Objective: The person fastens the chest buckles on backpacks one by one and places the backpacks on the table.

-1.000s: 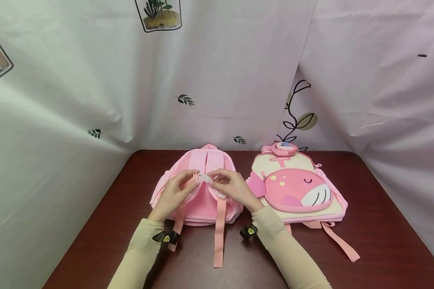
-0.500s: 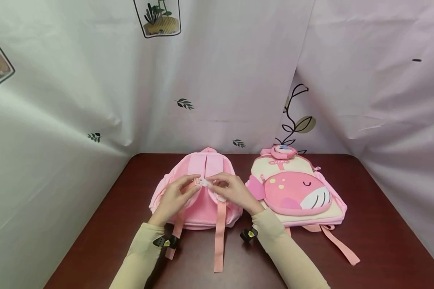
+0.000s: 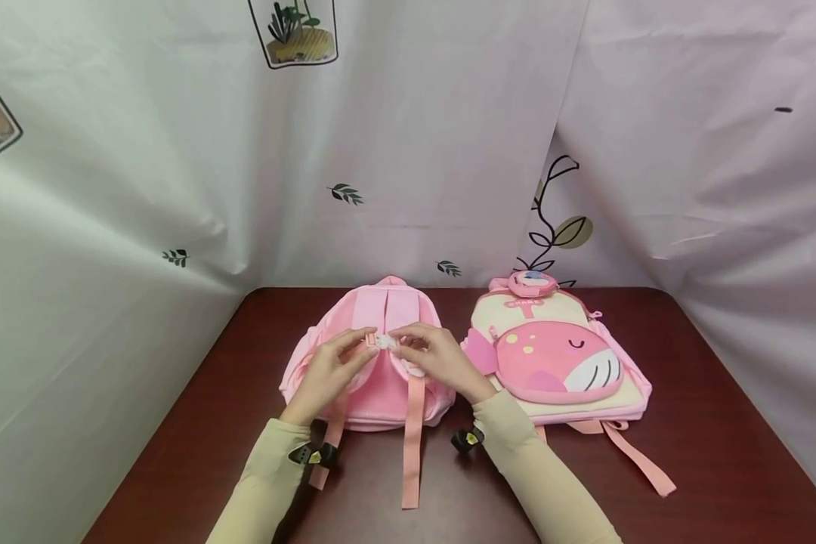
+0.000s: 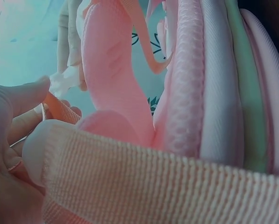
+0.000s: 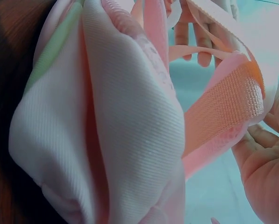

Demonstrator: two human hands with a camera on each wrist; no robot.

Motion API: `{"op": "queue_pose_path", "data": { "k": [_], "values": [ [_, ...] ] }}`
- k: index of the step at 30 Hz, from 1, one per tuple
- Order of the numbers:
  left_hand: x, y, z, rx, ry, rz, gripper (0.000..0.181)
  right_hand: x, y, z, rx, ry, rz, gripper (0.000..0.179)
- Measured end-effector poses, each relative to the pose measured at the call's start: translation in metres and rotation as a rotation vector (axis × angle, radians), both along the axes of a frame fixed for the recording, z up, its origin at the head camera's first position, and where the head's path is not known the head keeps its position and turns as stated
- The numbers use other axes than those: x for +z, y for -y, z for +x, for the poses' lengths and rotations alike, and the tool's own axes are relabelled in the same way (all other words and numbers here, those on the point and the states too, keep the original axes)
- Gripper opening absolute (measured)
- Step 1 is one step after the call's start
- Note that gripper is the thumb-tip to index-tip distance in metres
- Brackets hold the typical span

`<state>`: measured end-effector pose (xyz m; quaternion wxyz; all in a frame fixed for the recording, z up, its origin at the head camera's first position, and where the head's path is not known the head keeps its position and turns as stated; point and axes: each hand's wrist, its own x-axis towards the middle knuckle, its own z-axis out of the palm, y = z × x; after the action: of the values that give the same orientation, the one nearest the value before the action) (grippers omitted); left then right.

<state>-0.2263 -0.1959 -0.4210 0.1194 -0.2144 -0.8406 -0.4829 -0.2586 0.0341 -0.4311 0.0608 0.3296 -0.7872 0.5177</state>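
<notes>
Pinching wht buckle [image 3: 384, 341] over pink bkpk [image 3: 386, 397]

Item 1: wht buckle, held up approx. mid-width of pink bkpk, its 2 ends in your 2 hands; can't tell if latched.
Item 2: your L hand [image 3: 329, 368], thumb + fingers narrowed on buckle's L end; peach webbing [image 4: 64, 112] just beside thumb, L wrist view.
Item 3: your R hand [image 3: 440, 357], same narrow pinch, R end.
Item 4: pink bkpk, on tbl [image 3: 707, 363], handle at far end, back panel + shoulder straps facing you; 2 strap tails [image 3: 413, 446] run toward you.
Item 5: whale bkpk [image 3: 557, 306], just beside, your R, front up; cream w/ pink whale pocket [image 3: 557, 363], rd. pouch [image 3: 533, 283] at top, loose strap [image 3: 642, 461] on tbl at near edge.
Item 6: blk wrist cams [image 3: 468, 440], qty 2, 1 per pale sleeve [image 3: 544, 476].
Item 7: pale curtain [image 3: 442, 113], leaf prints, behind tbl.
</notes>
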Motion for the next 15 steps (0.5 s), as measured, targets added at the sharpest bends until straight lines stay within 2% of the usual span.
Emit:
{"op": "queue_pose_path", "data": {
  "k": [6,15],
  "values": [
    [-0.0015,0.0006,-0.0001,0.011,0.023,-0.005,0.040,-0.0010,0.0014,0.0012,-0.014,-0.006,-0.017,0.026],
    [-0.0023,0.0016,-0.0011,-0.003,0.044,-0.015,0.045,-0.0013,0.0003,0.0006,0.016,-0.028,-0.008,0.026]
  ]
}}
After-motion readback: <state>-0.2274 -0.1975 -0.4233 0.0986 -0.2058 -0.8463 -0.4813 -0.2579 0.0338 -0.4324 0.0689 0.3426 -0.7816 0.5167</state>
